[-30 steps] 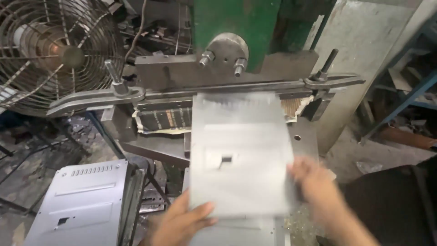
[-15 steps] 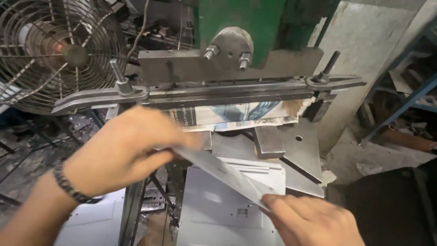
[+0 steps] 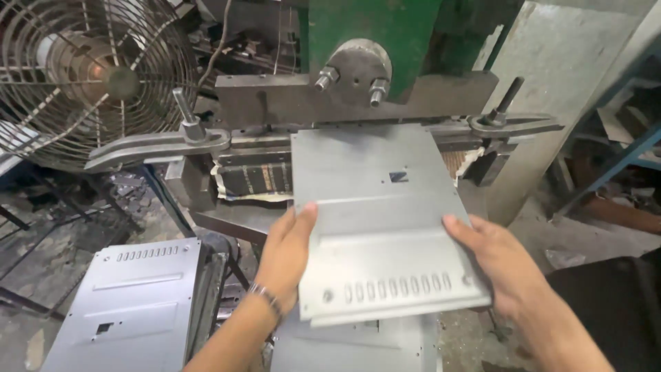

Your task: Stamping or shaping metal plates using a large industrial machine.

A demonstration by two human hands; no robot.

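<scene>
I hold a grey sheet-metal panel (image 3: 379,220) flat in front of a green press machine (image 3: 372,41). The panel has a row of slots near its front edge and a small rectangular cutout. Its far edge reaches under the press's dark steel tooling bar (image 3: 289,103). My left hand (image 3: 289,251) grips the panel's left edge, thumb on top; a bracelet is on that wrist. My right hand (image 3: 499,265) grips the right edge near the front corner.
A stack of similar grey panels (image 3: 131,303) stands at lower left, and another panel (image 3: 358,348) lies below the held one. A caged fan (image 3: 82,76) is at upper left. Clamp arms with bolts (image 3: 186,134) flank the press bed. Debris lies on the floor.
A second ago one panel lay at the press. Half a second ago a panel was tilted in both hands. Now a panel lies flat, slots toward me, pushed under the tooling.
</scene>
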